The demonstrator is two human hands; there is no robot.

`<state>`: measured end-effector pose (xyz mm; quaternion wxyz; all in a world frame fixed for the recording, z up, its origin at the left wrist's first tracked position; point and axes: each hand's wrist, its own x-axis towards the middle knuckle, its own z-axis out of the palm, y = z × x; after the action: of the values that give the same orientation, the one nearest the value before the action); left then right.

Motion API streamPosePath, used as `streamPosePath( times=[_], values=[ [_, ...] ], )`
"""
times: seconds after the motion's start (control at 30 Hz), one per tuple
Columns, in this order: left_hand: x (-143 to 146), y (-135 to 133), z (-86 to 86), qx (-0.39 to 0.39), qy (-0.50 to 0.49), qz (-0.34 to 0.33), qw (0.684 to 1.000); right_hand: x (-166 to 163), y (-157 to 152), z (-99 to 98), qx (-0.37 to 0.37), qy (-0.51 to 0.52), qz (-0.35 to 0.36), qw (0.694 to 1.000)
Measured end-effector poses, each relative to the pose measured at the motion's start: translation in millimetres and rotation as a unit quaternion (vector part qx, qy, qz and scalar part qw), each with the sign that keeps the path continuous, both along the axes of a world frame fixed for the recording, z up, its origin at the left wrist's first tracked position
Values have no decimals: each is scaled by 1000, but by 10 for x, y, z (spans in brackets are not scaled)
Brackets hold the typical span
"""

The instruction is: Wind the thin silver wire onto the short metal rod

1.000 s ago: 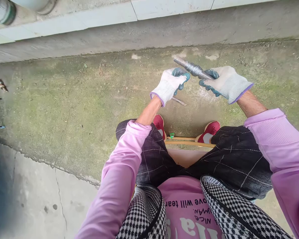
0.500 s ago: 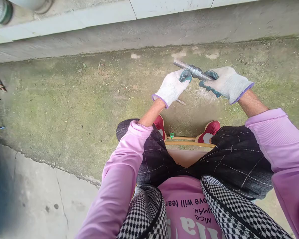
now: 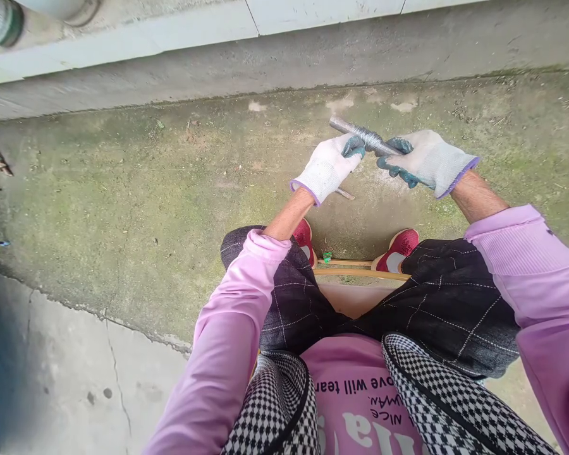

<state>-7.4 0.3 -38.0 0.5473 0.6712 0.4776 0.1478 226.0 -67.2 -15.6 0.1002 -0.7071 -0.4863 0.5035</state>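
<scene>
A grey metal rod wound with wire is held out over the mossy concrete ground, slanting from upper left to lower right. My right hand, in a white glove with teal fingertips, is closed round the rod's right end. My left hand, gloved the same way, pinches the rod near its middle with thumb and fingers. A second thin metal piece lies on the ground just below my left hand.
I sit on a wooden stool with my red shoes on the ground. A low concrete kerb and white wall run along the top. A pipe stands at the upper left; a ground crack runs at lower left.
My left hand has moved up and right from below the rod and closed its fingers on the rod's middle. The right hand has kept its hold.
</scene>
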Motion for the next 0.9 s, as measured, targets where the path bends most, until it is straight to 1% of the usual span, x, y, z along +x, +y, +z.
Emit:
streamPosePath(
  times=[0.03,0.1,0.17,0.23,0.3,0.4,0.53,0.6,0.67,0.7,0.73,0.77,0.83,0.9],
  values=[
    [25,-13,22,-25,-14,23,999,-15,-5,-5,10,42,-49,998],
    [60,-26,86,-86,-44,56,994,-63,-12,43,30,110,-147,982],
    [71,-16,159,-136,-78,76,985,-114,-12,135,29,144,-208,967],
    [68,2,212,-165,-103,96,976,-149,-6,220,23,154,-234,960],
    [64,3,227,-182,-115,104,971,-172,1,265,18,157,-242,957],
    [73,-52,175,-194,-111,69,972,-211,8,249,22,153,-233,960],
    [94,-136,30,-191,-110,-2,975,-205,-7,205,19,121,-198,973],
    [84,-119,-43,-179,-104,-11,978,-104,-37,218,18,180,-194,964],
    [49,-51,-110,-156,-100,-10,983,71,-81,245,28,277,-170,945],
    [23,-3,-139,-144,-99,-12,985,171,-105,256,32,314,-137,939],
    [-8,48,-162,-132,-99,-14,986,267,-127,260,31,333,-91,938],
    [-42,100,-179,-122,-97,-18,988,348,-146,255,14,336,-39,941],
    [-114,190,-180,-106,-85,-30,990,432,-167,218,-52,295,61,952],
    [-176,238,-135,-90,-57,-48,993,389,-162,157,-117,208,138,961]
  ],
)
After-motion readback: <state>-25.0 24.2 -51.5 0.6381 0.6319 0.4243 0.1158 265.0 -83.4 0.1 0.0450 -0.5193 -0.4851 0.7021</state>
